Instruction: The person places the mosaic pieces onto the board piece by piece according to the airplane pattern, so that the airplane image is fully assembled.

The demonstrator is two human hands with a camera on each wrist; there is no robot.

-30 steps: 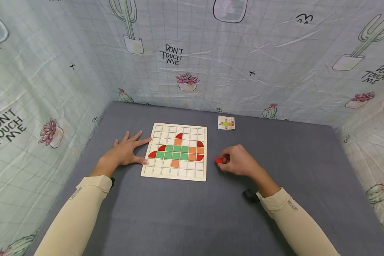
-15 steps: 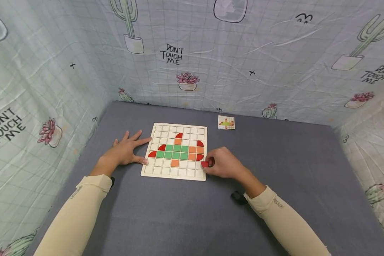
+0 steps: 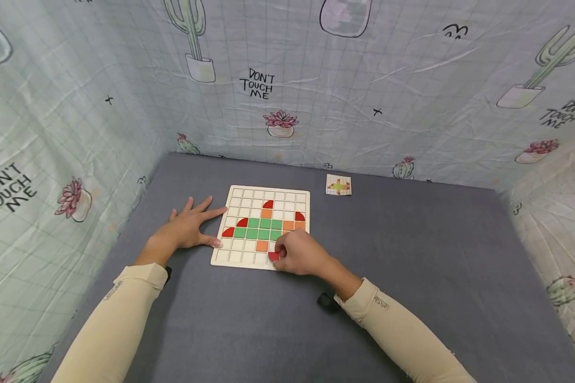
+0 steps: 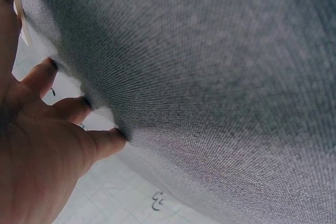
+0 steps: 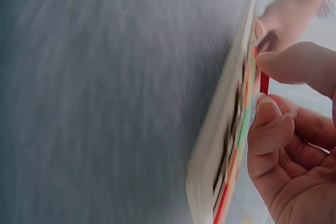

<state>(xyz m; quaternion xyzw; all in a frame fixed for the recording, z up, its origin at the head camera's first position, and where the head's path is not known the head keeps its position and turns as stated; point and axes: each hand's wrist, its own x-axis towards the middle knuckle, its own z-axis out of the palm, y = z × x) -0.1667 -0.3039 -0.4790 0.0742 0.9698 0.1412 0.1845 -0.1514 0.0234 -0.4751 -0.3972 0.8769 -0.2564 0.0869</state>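
Observation:
A cream grid board (image 3: 237,256) lies on the table, with green, orange and red tiles set in its squares. My right hand (image 3: 303,252) pinches a red rounded tile (image 3: 273,256) between thumb and fingertips, over the board's near rows. In the right wrist view the same red tile (image 5: 264,83) shows edge-on between thumb and finger, above the board (image 5: 210,166). My left hand (image 3: 187,226) is spread at the board's left edge, thumb and index finger touching it. The left wrist view shows the other fingertips (image 4: 107,142) resting on the grey cloth. My right hand hides the board's near right corner.
A small pattern card (image 3: 338,185) lies behind the board to the right, printed with a coloured figure on a grid. Grey cloth (image 3: 412,239) covers the table. A cactus-print curtain (image 3: 316,80) rises at the back and both sides.
My right hand has carried the red tile leftward, from the cloth right of the board to over its near rows. My left hand has stayed in place.

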